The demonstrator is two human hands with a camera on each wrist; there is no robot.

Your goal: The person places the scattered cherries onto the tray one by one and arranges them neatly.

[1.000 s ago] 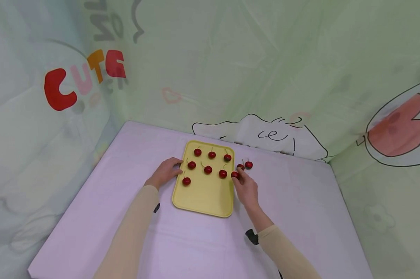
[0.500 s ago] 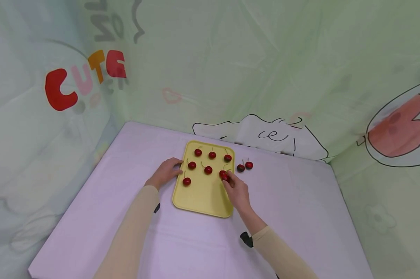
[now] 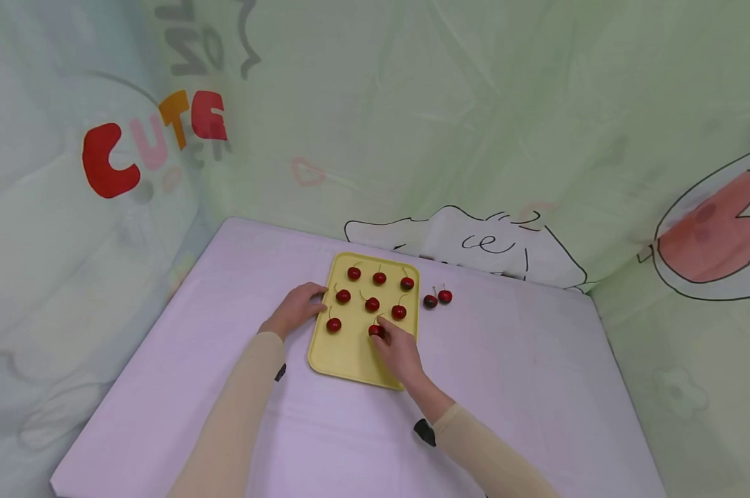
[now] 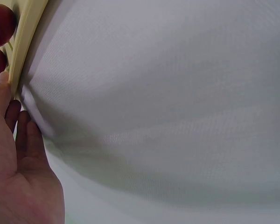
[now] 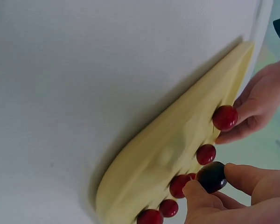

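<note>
In the head view, my right hand pinches a dark red cherry between thumb and fingertips over the lower middle of a yellow tray. The right wrist view shows this held cherry close up, looking almost black. My left hand holds the tray's left rim; in the left wrist view its thumb lies over the rim and fingers sit at the outer side. Several stemmed cherries stand spaced out on the tray, among them a lone left one and a right one.
Two more cherries, a darker one and a brighter one, lie on the pale lilac tabletop just right of the tray. Printed cloth walls rise behind and on both sides of the table.
My right hand has carried the cherry leftward from beside the tray's right rim to over its lower middle. The left hand and the tray stay in place.
</note>
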